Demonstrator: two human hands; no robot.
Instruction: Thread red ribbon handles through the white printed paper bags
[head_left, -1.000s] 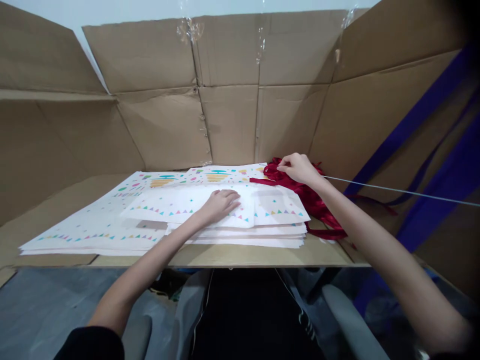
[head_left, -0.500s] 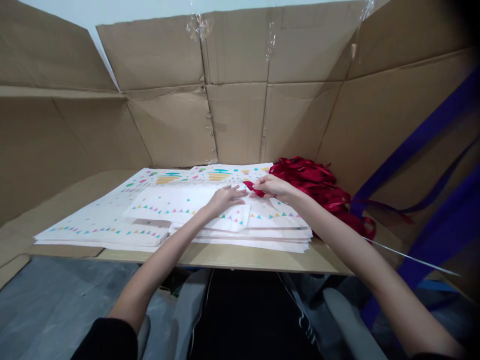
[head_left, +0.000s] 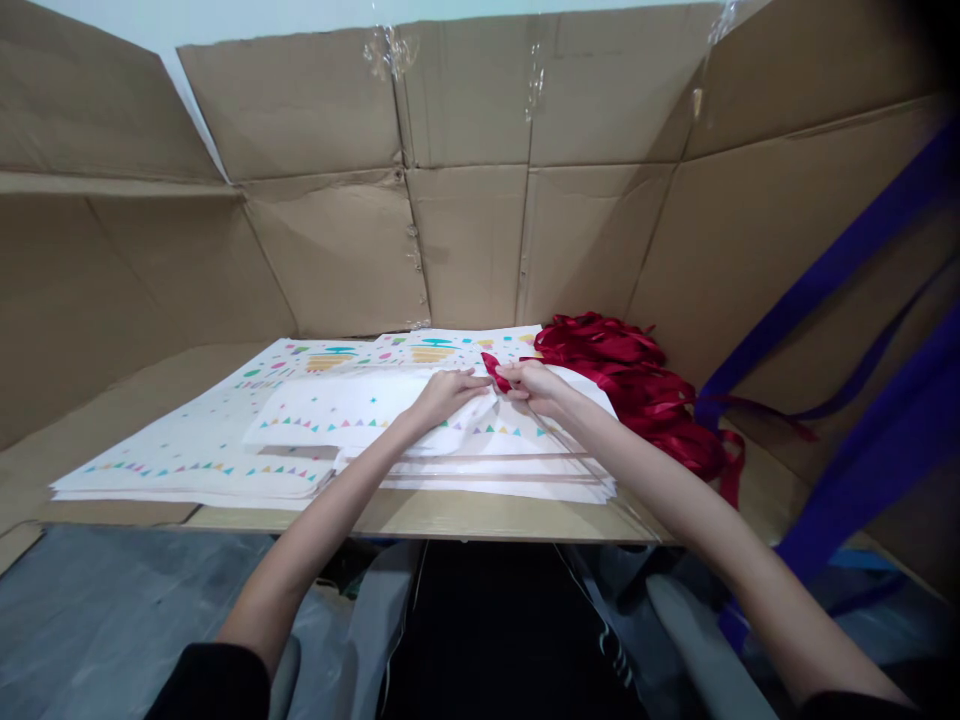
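My right hand [head_left: 535, 388] is closed on a strip of dark red ribbon [head_left: 492, 370], whose short end points left from the fingers. Just left of it, my left hand [head_left: 448, 396] has its fingers drawn together at the edge of a folded white sheet [head_left: 330, 405] printed with small coloured triangles and stars. The thumb's grip there is partly hidden. Beneath the folded sheet lies a stack of similar white printed sheets [head_left: 510, 465]. A heap of red ribbons [head_left: 637, 385] sits beyond my right forearm.
More printed sheets [head_left: 195, 430] are spread on the left of the table [head_left: 480, 518]. Cardboard panels [head_left: 465, 240] stand around the back and sides. Wide purple ribbons [head_left: 847, 460] hang at the right. A thin straight strand crosses below my right forearm.
My left fingers have drawn together at the sheet's edge. My right hand has shifted slightly left and down with the red ribbon. The thin strand on the right has swung under the forearm.
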